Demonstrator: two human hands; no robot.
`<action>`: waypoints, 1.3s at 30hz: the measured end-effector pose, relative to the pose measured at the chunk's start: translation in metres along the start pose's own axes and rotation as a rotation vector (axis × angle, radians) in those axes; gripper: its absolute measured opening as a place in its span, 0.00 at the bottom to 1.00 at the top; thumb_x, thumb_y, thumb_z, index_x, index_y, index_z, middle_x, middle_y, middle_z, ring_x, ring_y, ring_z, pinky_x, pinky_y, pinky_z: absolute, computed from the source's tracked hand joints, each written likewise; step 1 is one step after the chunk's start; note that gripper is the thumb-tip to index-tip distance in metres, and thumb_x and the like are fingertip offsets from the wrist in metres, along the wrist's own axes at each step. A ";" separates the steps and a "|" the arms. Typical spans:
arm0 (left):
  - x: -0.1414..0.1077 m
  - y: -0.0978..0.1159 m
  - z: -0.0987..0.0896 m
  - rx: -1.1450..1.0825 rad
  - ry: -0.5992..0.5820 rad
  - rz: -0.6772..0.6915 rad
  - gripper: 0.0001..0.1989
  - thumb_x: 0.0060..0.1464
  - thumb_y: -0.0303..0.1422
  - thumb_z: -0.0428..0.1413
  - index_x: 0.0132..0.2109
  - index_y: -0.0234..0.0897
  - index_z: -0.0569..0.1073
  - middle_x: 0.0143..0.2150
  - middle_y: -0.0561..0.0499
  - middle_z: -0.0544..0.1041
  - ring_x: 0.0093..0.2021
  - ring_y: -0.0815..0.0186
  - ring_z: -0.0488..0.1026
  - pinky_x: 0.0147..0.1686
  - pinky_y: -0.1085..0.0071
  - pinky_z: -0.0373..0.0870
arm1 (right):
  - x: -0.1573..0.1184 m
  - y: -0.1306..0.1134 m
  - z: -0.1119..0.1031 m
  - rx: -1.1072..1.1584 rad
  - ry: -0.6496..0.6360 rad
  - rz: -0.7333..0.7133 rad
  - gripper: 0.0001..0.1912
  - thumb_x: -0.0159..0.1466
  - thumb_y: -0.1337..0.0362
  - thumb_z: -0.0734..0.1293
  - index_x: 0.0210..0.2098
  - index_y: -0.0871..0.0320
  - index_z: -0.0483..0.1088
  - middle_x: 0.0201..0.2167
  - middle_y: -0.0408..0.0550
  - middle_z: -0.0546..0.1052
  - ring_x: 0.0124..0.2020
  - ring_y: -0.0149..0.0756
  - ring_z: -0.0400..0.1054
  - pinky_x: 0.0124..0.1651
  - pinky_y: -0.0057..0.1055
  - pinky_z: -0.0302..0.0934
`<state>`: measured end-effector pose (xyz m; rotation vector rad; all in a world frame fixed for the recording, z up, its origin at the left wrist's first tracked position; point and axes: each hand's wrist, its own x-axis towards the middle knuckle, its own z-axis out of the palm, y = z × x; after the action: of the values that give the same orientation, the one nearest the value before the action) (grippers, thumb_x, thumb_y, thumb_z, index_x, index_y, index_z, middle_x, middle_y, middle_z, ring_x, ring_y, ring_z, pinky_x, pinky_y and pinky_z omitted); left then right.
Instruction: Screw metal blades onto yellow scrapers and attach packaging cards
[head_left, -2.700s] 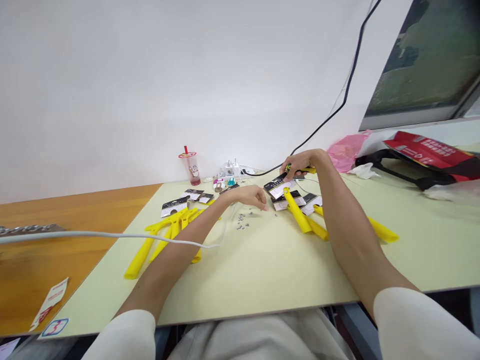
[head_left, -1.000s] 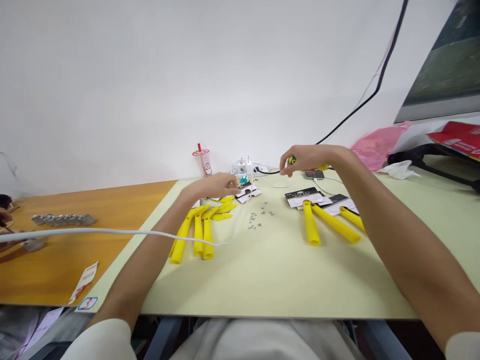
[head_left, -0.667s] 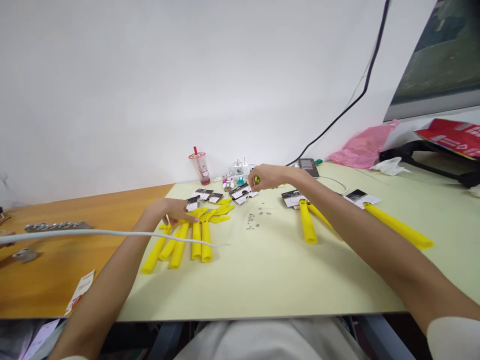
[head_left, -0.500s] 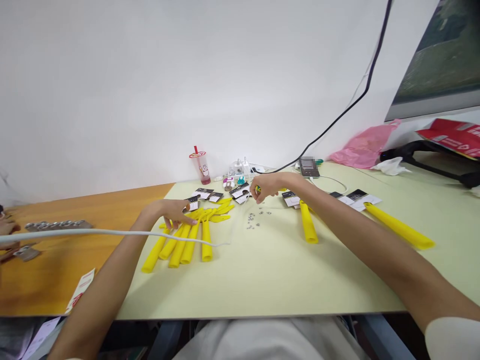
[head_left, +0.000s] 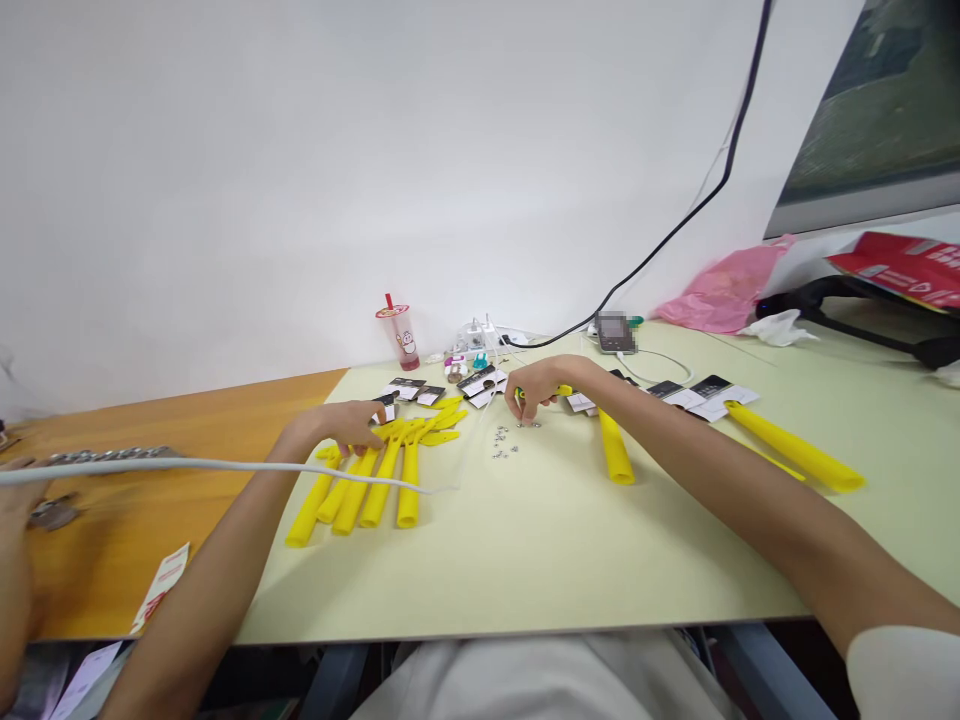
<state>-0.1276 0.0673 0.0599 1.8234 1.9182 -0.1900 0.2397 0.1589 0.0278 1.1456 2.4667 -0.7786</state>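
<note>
Lying nearest on the surface (head_left: 480, 575), yellow tubes (head_left: 352, 505) fan out beneath the left hand (head_left: 349, 422); can't tell if it grips. Farther, loose metal parts (head_left: 501, 436); the right hand (head_left: 534, 385), just lowered, clutches a yellow-green tool (head_left: 564, 390), fingertips now at them. Cup (head_left: 399, 345) beyond.

The single head-worn camera looks forward and down across the table (head_left: 525, 570) toward the wall (head_left: 225, 180).

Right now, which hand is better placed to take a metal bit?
Likely the right hand: though holding a yellow tool, it's at the metal bits; the left hand is at yellow pieces.
</note>
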 end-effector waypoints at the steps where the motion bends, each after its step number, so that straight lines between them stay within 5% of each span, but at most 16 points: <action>1: -0.001 0.002 0.003 0.029 0.026 -0.008 0.33 0.38 0.41 0.71 0.54 0.40 0.76 0.41 0.38 0.87 0.39 0.46 0.86 0.32 0.63 0.80 | 0.000 -0.001 0.000 -0.001 -0.002 -0.002 0.18 0.53 0.57 0.82 0.41 0.56 0.83 0.29 0.41 0.75 0.26 0.32 0.61 0.34 0.34 0.55; 7: -0.002 0.006 0.022 0.184 0.140 -0.010 0.32 0.49 0.41 0.65 0.61 0.38 0.76 0.59 0.28 0.82 0.32 0.48 0.85 0.34 0.57 0.78 | -0.002 -0.005 0.002 -0.001 -0.007 -0.013 0.14 0.55 0.60 0.80 0.41 0.57 0.82 0.28 0.41 0.75 0.26 0.32 0.61 0.34 0.34 0.53; 14: 0.003 0.007 0.012 0.264 0.344 0.163 0.21 0.58 0.36 0.57 0.58 0.40 0.77 0.57 0.35 0.83 0.47 0.47 0.84 0.44 0.60 0.77 | 0.004 -0.001 0.002 -0.001 -0.023 -0.043 0.16 0.54 0.59 0.80 0.42 0.56 0.83 0.27 0.41 0.75 0.26 0.32 0.61 0.34 0.33 0.53; 21: -0.001 0.026 0.021 0.261 0.104 0.053 0.34 0.64 0.51 0.56 0.69 0.36 0.69 0.65 0.30 0.79 0.34 0.51 0.85 0.41 0.56 0.77 | 0.006 -0.001 0.004 0.001 -0.035 -0.071 0.16 0.56 0.57 0.80 0.42 0.55 0.83 0.28 0.42 0.77 0.25 0.33 0.63 0.33 0.34 0.54; 27: 0.010 0.013 0.020 0.301 0.151 0.161 0.35 0.60 0.49 0.58 0.68 0.36 0.71 0.65 0.30 0.79 0.59 0.39 0.82 0.56 0.51 0.75 | 0.006 0.000 0.001 -0.010 -0.016 -0.062 0.18 0.53 0.55 0.83 0.38 0.56 0.81 0.25 0.41 0.75 0.25 0.34 0.63 0.32 0.34 0.54; 30: 0.016 0.004 0.019 0.226 0.168 0.252 0.35 0.58 0.51 0.60 0.68 0.40 0.72 0.66 0.33 0.77 0.58 0.43 0.81 0.59 0.51 0.75 | -0.003 -0.002 -0.005 0.001 0.045 -0.071 0.18 0.54 0.55 0.83 0.37 0.57 0.79 0.27 0.42 0.76 0.26 0.34 0.65 0.32 0.33 0.55; 34: 0.014 0.006 0.021 0.040 0.351 0.386 0.36 0.58 0.52 0.60 0.68 0.40 0.72 0.63 0.35 0.77 0.54 0.48 0.82 0.59 0.51 0.77 | -0.029 -0.008 -0.019 0.035 0.185 -0.107 0.12 0.60 0.59 0.78 0.41 0.57 0.78 0.34 0.44 0.79 0.28 0.32 0.66 0.32 0.32 0.57; 39: -0.005 0.039 0.023 -0.295 0.662 0.600 0.31 0.61 0.50 0.65 0.65 0.40 0.74 0.65 0.39 0.78 0.54 0.55 0.80 0.50 0.61 0.80 | -0.072 -0.023 -0.035 0.078 0.474 -0.240 0.07 0.64 0.61 0.76 0.41 0.56 0.80 0.37 0.48 0.82 0.30 0.33 0.69 0.31 0.31 0.58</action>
<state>-0.0844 0.0569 0.0507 2.3116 1.5304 0.9431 0.2653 0.1236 0.0985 1.1862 3.0344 -0.7389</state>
